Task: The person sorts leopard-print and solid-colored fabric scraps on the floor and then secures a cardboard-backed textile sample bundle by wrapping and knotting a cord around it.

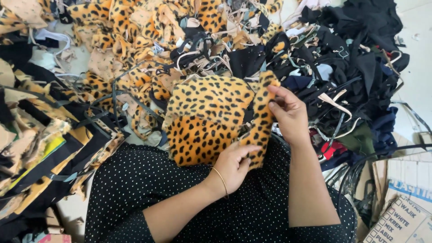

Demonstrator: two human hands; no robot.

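head view: I'm looking straight down at a lap in a black polka-dot dress (148, 189), with fabric scraps heaped all round.
leopard strip: a narrow strip of leopard-print fur (261, 119) stands roughly upright in the middle of the frame, stretched between both hands, I'd guess so its length can be looked over.
left hand: the left hand (234, 164) is closed on the strip's near end, thumb on top and fingers curled under; gold bangle (220, 180) on the wrist, forearm coming in from the near left.
right hand: the right hand (288, 112) pinches the far end, fingertips together, palm turned towards the strip, wrist bent, forearm rising from the near right.
leopard piece: a bigger leopard-print piece (204, 119) lies on the lap just left of the strip, touching it.
piles: leopard and tan offcuts (130, 27) far left, black scraps (355, 49) far right.
boxes: flattened cardboard boxes (400, 216) at the near right corner.
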